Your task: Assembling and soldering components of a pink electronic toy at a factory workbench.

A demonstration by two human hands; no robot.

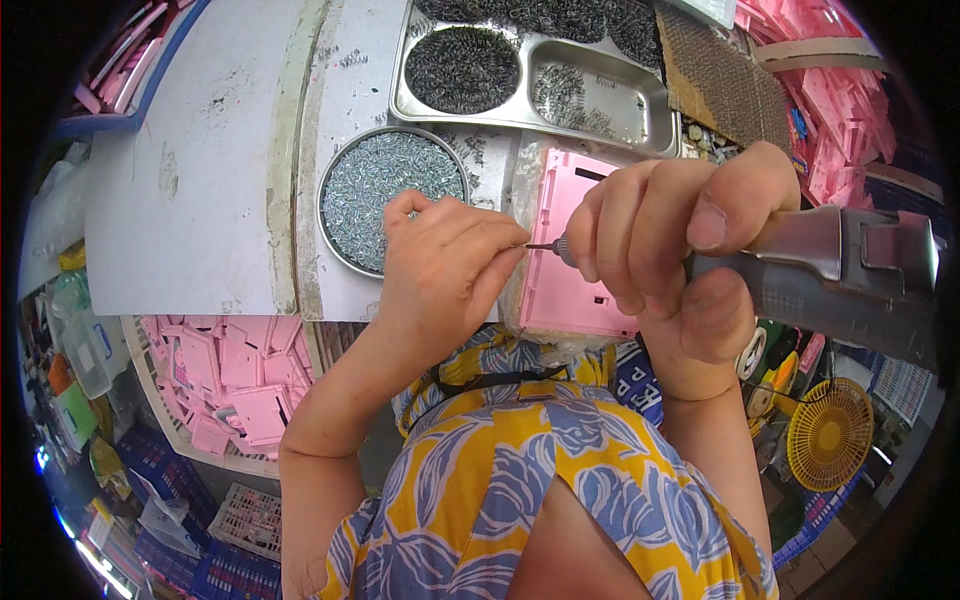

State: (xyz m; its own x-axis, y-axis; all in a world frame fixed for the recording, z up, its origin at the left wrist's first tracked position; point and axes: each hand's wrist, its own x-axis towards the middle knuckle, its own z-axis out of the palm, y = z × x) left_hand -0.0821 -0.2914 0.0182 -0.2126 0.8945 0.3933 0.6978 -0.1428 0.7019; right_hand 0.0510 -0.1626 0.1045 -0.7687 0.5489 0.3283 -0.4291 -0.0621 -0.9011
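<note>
My right hand (pixel 670 240) is wrapped round a dark grey electric screwdriver (pixel 840 280), held sideways with its thin bit (pixel 541 246) pointing left. My left hand (pixel 445 265) is closed in a pinch, thumb and forefinger meeting at the tip of that bit. Whatever sits between those fingertips is too small to make out. Behind the left hand stands a round metal dish (pixel 322 215) of small silvery screw-like pieces. A pink plastic panel (pixel 570 290) with slots lies below the screwdriver's bit, partly covered by my right hand.
At the back, a metal tray (pixel 640 140) with compartments holds many dark springs. A crate (pixel 170 420) of pink panels stands at the lower left, with more pink parts (pixel 835 110) at the upper right. A yellow fan (pixel 830 433) is at the right. Brown cardboard (pixel 720 75) lies beside the tray.
</note>
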